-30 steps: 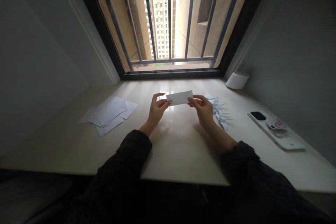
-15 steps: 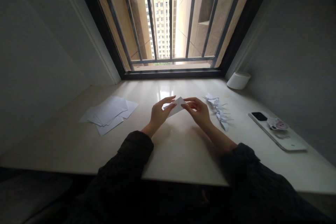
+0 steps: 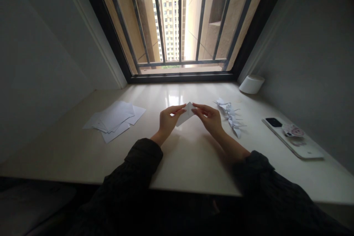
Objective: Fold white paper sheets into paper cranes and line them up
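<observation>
A small folded white paper hangs just above the pale tabletop, pinched between both hands. My left hand grips its left side with thumb and fingers closed on it. My right hand holds the right side, fingertips meeting the left hand's at the paper's top. Most of the paper is hidden behind the fingers. Dark sleeves cover both forearms.
A loose stack of white sheets lies at the left. Several folded white paper figures lie right of my right hand. A white phone with a sticker rests at the far right, a white round object by the barred window.
The paper, a flat strip stretched between the hands a second ago, has been folded smaller. Both hands came together and dropped slightly toward the table.
</observation>
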Demonstrator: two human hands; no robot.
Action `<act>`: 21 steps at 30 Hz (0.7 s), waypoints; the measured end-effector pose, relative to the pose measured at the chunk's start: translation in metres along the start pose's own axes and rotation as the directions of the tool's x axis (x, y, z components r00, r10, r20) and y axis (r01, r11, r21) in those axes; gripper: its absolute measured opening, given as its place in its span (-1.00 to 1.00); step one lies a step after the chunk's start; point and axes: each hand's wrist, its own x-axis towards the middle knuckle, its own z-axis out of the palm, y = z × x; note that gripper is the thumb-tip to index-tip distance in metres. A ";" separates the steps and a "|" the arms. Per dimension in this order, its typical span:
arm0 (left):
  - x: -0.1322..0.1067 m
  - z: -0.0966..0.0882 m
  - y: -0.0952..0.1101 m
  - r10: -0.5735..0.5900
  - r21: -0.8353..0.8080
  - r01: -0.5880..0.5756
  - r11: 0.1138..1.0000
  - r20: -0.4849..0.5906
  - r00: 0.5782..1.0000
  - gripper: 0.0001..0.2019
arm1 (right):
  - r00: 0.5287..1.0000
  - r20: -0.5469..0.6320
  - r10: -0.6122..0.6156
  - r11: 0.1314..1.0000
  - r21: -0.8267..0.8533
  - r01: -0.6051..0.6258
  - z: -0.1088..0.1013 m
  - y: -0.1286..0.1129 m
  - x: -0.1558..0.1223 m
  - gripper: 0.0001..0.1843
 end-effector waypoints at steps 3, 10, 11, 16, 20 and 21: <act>-0.001 0.000 0.000 0.010 -0.001 -0.010 1.000 0.015 1.000 -0.75 | 1.000 0.000 0.000 1.000 -0.007 0.000 0.000 -0.001 0.000 -0.63; -0.001 0.001 0.001 0.003 -0.041 -0.001 0.999 0.048 0.999 -0.78 | 1.000 0.014 -0.021 0.998 -0.052 0.021 0.002 -0.005 -0.002 -0.60; -0.001 0.001 0.001 0.002 -0.039 0.000 0.999 0.054 0.999 -0.78 | 1.000 0.006 -0.020 0.998 -0.054 0.020 0.003 -0.005 -0.002 -0.61; 0.000 0.000 0.002 -0.020 -0.048 0.024 0.999 0.069 0.997 -0.78 | 0.999 -0.037 -0.006 1.000 -0.014 0.006 0.004 -0.004 -0.003 -0.61; 0.001 0.000 0.000 -0.025 -0.059 0.029 0.998 0.068 0.997 -0.77 | 0.998 -0.068 0.012 1.000 -0.009 -0.013 0.004 0.000 -0.002 -0.60; 0.001 0.000 -0.001 -0.022 -0.054 0.025 0.998 0.068 0.997 -0.77 | 0.997 -0.073 0.018 1.000 -0.011 -0.019 0.004 0.001 -0.002 -0.60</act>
